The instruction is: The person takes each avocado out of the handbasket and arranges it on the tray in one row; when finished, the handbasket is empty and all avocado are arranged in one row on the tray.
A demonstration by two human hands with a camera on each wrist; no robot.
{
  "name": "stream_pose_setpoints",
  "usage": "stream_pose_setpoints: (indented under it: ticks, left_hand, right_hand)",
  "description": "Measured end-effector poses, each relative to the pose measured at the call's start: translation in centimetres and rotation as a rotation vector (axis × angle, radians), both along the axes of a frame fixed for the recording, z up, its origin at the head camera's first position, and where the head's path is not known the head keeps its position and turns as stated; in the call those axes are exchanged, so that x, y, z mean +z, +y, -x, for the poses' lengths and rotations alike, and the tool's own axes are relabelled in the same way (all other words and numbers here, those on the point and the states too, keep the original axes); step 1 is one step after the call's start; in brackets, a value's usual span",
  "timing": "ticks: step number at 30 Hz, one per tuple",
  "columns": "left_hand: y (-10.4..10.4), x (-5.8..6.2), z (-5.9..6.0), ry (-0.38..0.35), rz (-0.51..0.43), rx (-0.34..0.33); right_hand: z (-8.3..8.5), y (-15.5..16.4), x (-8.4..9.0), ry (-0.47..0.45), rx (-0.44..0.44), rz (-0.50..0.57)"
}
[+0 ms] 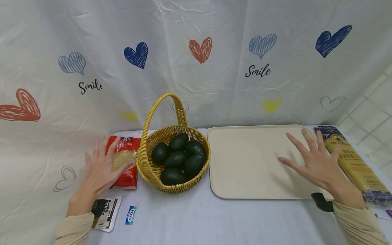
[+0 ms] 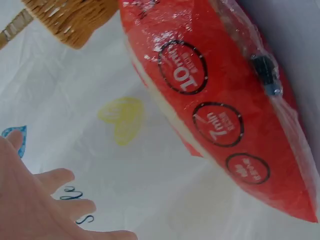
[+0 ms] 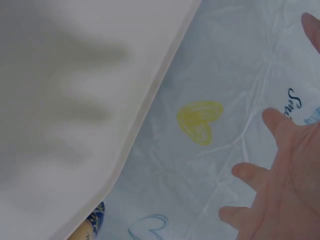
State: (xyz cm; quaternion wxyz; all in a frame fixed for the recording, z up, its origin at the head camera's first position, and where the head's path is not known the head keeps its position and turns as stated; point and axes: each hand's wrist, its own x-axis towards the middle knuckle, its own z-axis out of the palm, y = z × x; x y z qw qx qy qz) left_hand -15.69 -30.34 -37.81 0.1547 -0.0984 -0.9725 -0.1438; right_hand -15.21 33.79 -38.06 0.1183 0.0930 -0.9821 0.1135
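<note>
Backdrop: white cloth printed with hearts, behind a white-covered table (image 1: 196, 217).
Left hand (image 1: 101, 170): fingers spread, over the red plastic noodle packet (image 1: 125, 166), contact uncertain; wicker basket of dark avocados (image 1: 174, 160) at its 3 o'clock.
Right hand (image 1: 315, 163): fingers splayed wide, holding nothing, above the beige rectangular tray (image 1: 245, 163); long yellow noodle pack (image 1: 355, 163) at its 3 o'clock.

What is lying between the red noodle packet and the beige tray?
In the head view, the wicker basket holding dark avocados stands between the red noodle packet and the beige tray. Nothing else shows in that stretch.
</note>
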Motion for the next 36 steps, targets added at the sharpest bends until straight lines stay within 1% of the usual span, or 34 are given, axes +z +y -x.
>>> stream_pose_setpoints:
  ticks: [3, 6, 9, 11, 13, 16, 18, 20, 25, 28, 30, 34, 36]
  left_hand:
    - [0.0, 0.4, -0.5, 0.024, -0.023, -0.021]
    - [0.3, 1.2, -1.1, 0.053, -0.072, -0.063]
    - [0.8, 2.0, -1.8, 0.076, -0.134, -0.114]
    - [1.4, 2.5, -2.5, 0.075, -0.204, -0.151]
    - [2.2, 3.1, -3.2, 0.058, -0.32, -0.208]
    - [3.7, 3.6, -4.2, 0.034, -0.495, -0.347]
    - [4.8, 3.8, -4.6, 0.027, -0.568, -0.439]
    - [5.7, 3.8, -4.9, 0.026, -0.592, -0.501]
    - [7.6, 3.5, -5.0, 0.013, -0.632, -0.571]
    - [8.0, 3.1, -4.8, 0.04, -0.639, -0.598]
    - [8.2, 2.8, -4.7, 0.065, -0.639, -0.601]
    - [8.5, 1.9, -4.6, 0.084, -0.636, -0.617]
    - [8.7, 1.5, -4.6, 0.089, -0.628, -0.622]
  right_hand:
    - [0.0, -0.1, 0.0, -0.003, 0.005, -0.011]
    - [0.0, -0.5, 0.1, -0.002, 0.007, -0.018]
    - [0.0, -1.0, 0.4, 0.005, 0.015, -0.007]
    - [0.1, -1.6, 0.7, 0.008, 0.021, 0.003]
    - [0.2, -2.2, 0.9, 0.006, 0.036, 0.023]
    - [0.3, -3.7, 1.4, 0.005, 0.076, 0.054]
    - [0.4, -4.8, 1.7, 0.01, 0.118, 0.079]
    - [0.5, -6.2, 2.1, 0.018, 0.167, 0.095]
    - [0.4, -9.5, 3.5, 0.011, 0.303, 0.145]
    - [0.6, -11.6, 4.2, -0.025, 0.392, 0.173]
    - [1.0, -12.9, 4.4, -0.036, 0.451, 0.179]
    - [2.0, -15.5, 4.3, -0.034, 0.571, 0.195]
    - [2.3, -16.7, 4.0, -0.05, 0.614, 0.22]
